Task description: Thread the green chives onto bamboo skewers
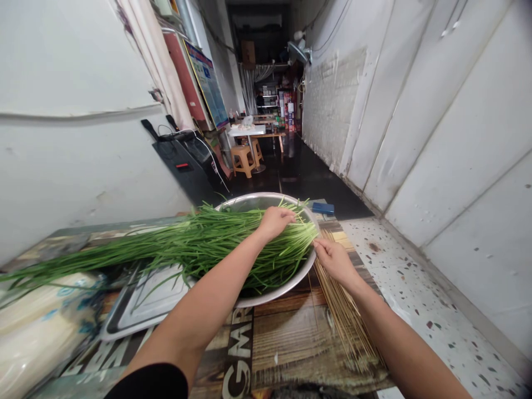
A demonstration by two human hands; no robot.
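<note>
A large heap of long green garlic chives point(178, 244) lies across a round metal basin point(286, 291), their pale stem ends at the basin's right side. My left hand point(276, 221) is over the heap with its fingers pinched at some of the pale stems. At the basin's right rim, my right hand point(332, 259) is closed in a pinch by the stem ends. What sits between its fingertips is too small to make out. Below that hand, a spread bundle of thin bamboo skewers point(347, 310) rests on the wood-patterned table point(286, 327).
Left of the basin are a metal tray point(137, 299) and a plastic-wrapped white package point(45, 327). A blue box point(323, 208) lies behind the basin. Farther off stand a small table point(247, 131) and an orange stool point(243, 159). A white wall point(449, 138) runs along the right.
</note>
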